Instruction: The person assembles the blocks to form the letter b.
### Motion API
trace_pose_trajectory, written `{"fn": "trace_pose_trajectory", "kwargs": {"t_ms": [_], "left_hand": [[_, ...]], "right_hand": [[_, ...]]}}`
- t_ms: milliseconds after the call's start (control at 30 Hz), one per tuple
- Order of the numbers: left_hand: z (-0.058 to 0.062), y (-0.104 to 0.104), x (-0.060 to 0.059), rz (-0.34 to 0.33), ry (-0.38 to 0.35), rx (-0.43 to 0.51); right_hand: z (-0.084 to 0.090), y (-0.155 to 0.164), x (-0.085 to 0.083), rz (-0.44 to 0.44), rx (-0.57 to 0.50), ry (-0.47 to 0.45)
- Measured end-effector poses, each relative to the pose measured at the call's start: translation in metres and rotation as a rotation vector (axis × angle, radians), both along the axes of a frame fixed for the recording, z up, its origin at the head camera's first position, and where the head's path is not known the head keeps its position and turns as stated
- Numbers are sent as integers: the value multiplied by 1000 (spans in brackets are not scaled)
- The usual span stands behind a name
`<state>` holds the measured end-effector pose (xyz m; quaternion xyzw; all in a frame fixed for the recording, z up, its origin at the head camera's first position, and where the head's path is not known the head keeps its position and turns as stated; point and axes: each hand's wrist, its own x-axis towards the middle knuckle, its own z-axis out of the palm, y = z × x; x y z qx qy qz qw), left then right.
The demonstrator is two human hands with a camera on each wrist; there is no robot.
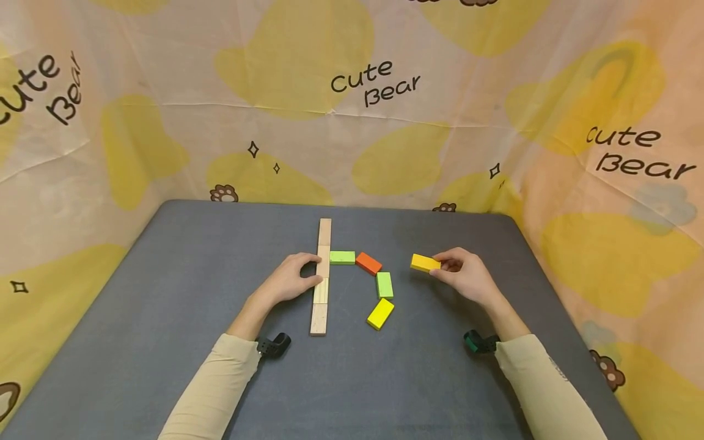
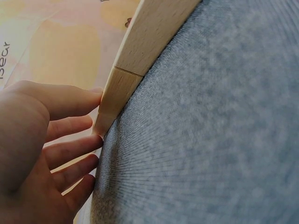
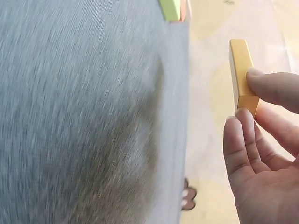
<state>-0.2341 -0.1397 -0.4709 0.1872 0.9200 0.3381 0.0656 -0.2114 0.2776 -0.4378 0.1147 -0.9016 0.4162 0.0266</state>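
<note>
A column of several plain wooden blocks (image 1: 321, 290) stands end to end on the grey table. My left hand (image 1: 288, 276) touches its left side with thumb and fingertips; in the left wrist view the thumb rests along the wooden block (image 2: 122, 86) edge. A yellow block (image 1: 424, 263) is pinched between the thumb and fingers of my right hand (image 1: 463, 273), held above the table. From the column an arc bends right and down: a green block (image 1: 343, 258), an orange block (image 1: 368, 263), a second green block (image 1: 384, 285) and a yellow one (image 1: 381, 314).
The grey table (image 1: 429, 379) reaches back to a printed cloth (image 1: 308, 79), which also hangs along both sides. Black wrist straps (image 1: 274, 346) sit at the cuffs of both pale sleeves.
</note>
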Motion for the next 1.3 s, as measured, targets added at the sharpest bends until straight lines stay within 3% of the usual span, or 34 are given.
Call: {"fn": "trace_pose_trajectory", "kwargs": {"t_ms": [567, 1300], "left_hand": [[2, -3, -1, 8, 3, -8], [-3, 0, -2, 0, 2, 4]], "right_hand": [[13, -50, 24, 106, -16, 54], [9, -95, 48, 245, -41, 69]]}}
